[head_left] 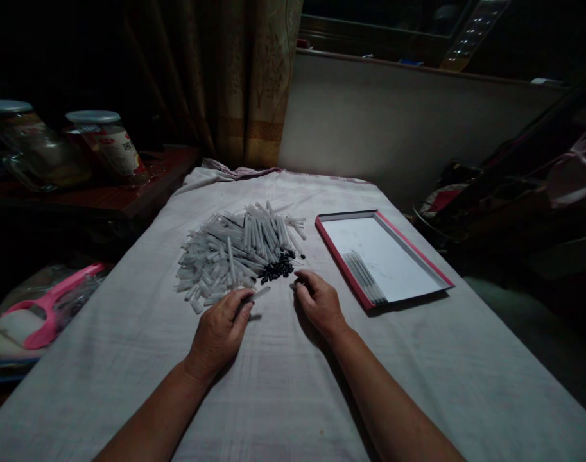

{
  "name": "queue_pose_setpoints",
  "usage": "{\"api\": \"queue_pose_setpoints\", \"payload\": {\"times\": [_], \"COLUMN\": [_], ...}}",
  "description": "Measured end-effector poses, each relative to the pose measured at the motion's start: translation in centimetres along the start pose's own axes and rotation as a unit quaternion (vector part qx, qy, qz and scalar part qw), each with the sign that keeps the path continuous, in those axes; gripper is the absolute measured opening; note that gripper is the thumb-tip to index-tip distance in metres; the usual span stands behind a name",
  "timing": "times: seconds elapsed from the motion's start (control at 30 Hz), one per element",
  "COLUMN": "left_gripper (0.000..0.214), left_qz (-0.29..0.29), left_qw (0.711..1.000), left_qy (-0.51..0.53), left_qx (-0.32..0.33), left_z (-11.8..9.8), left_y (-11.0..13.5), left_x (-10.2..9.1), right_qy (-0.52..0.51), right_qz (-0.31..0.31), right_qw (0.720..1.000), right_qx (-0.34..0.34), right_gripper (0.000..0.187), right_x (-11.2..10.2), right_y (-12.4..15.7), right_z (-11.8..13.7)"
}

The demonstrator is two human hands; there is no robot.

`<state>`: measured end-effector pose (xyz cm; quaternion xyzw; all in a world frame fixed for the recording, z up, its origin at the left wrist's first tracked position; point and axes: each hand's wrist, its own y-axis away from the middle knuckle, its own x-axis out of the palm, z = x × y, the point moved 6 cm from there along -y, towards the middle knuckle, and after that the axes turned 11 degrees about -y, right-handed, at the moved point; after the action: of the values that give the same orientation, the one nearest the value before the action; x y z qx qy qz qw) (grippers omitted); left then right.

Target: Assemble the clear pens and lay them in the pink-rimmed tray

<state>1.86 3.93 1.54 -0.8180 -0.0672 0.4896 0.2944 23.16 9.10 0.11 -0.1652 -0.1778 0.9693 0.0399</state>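
My left hand (224, 321) is closed around a slim translucent plastic tube (260, 294), whose tip sticks out to the right past the fingers. Just beyond that hand lies a big heap of similar frosted tubes (220, 250), piled in mixed directions. A cluster of small black caps (277, 268) sits at the heap's right front edge. Close to these caps, my right hand (319, 301) is pinched, with a tiny dark piece at its fingertips that looks like one of the caps. Several tubes with black ends (364, 276) lie side by side in a shallow box lid.
The red-edged box lid (343, 263) with a white inside stands right of my right hand. A pale checked cloth (273, 398) covers the table. At left are a dark red side table (143, 192) with jars (112, 147) and a pink-handled item (49, 314).
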Motion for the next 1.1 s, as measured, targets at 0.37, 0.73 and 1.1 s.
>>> {"api": "queue_pose_setpoints", "payload": {"times": [0.37,0.73,1.1], "left_gripper": [0.020,0.019,0.017], "left_qz": [0.016,0.021,0.025], "left_qw": [0.998,0.996,0.995], "left_qy": [-0.006,-0.012,-0.013], "left_qx": [0.067,0.087,0.091], "left_z": [-1.4,-2.1,-2.1], "left_y": [0.2,0.2,0.2], "left_x": [-0.1,-0.3,-0.1], "right_qy": [-0.332,-0.275,-0.128], "right_qz": [0.002,0.021,0.045], "right_qw": [0.916,0.944,0.991], "right_qx": [0.224,0.179,0.013], "right_gripper": [0.019,0.014,0.014], "right_x": [2.2,1.9,1.3], "right_y": [3.8,3.8,3.8], "right_z": [0.8,1.1,2.1]}}
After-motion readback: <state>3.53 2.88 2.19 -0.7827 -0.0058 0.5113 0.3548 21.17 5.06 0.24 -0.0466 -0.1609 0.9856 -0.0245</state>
